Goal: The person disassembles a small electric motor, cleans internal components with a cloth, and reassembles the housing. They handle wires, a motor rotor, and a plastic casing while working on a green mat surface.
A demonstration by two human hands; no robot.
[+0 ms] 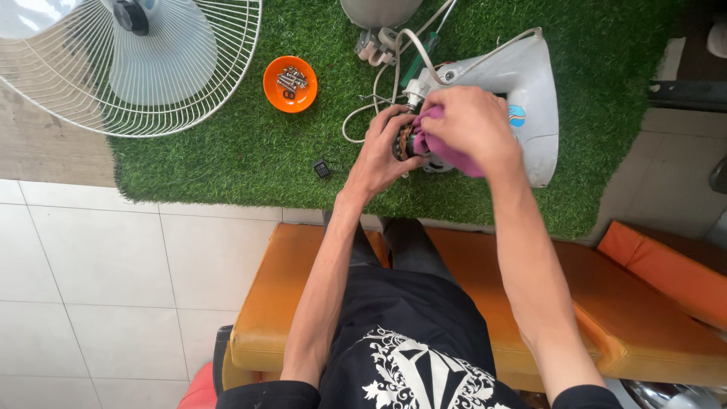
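Note:
My left hand (382, 151) grips a small fan motor (403, 141) with copper windings, held just above the green artificial turf (227, 159). My right hand (471, 125) presses a pink cloth (447, 155) against the motor's right side. Behind both hands lies a grey-white plastic fan housing (526, 87), with white wires (367, 113) looping from it toward the motor.
A white wire fan guard (189, 98) with blades lies at top left. An orange bowl (273, 91) holds several screws. A small black part (322, 168) sits on the turf. I sit on an orange cushion (265, 303); white tiles lie at left.

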